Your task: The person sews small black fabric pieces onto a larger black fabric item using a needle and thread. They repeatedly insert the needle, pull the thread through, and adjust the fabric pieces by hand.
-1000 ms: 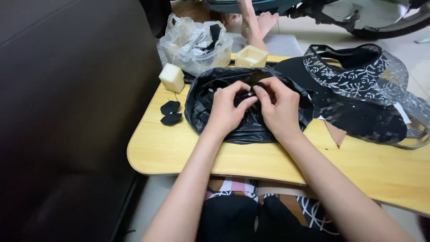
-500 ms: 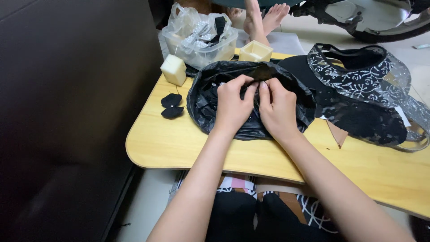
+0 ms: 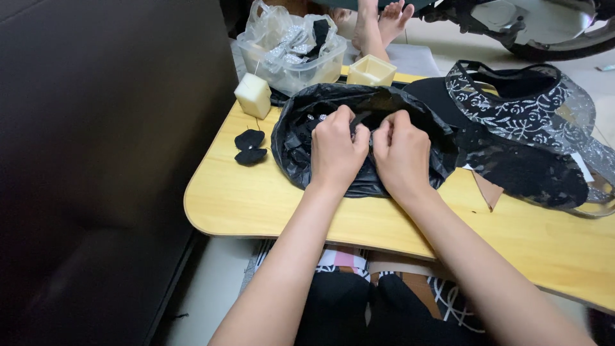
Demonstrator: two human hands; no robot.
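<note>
A pale wooden table with rounded corners sits low over the person's lap, with a dark sofa side filling the space at nine o'clock and a light tiled floor beyond. In the middle of the table lies a crumpled black plastic bag, its mouth open toward twelve o'clock. Both hands rest on top of it, side by side and touching at the thumbs. The left hand and the right hand have their fingers curled narrow, pinching a small black piece at the bag's opening; what exactly the piece is I cannot tell. Inside the bag a few small shiny bits show just at ten o'clock from the left hand.

At nine o'clock from the bag, two small black fabric petals lie on the bare wood, one just below the other. At eleven o'clock stands a cream foam block, and behind it a clear plastic tub lined with a crinkled clear bag and holding silvery and black scraps. A small cream square dish sits at twelve o'clock. At two to three o'clock spreads black lace fabric with a white flower pattern. Someone's bare feet show on the floor beyond the table
</note>
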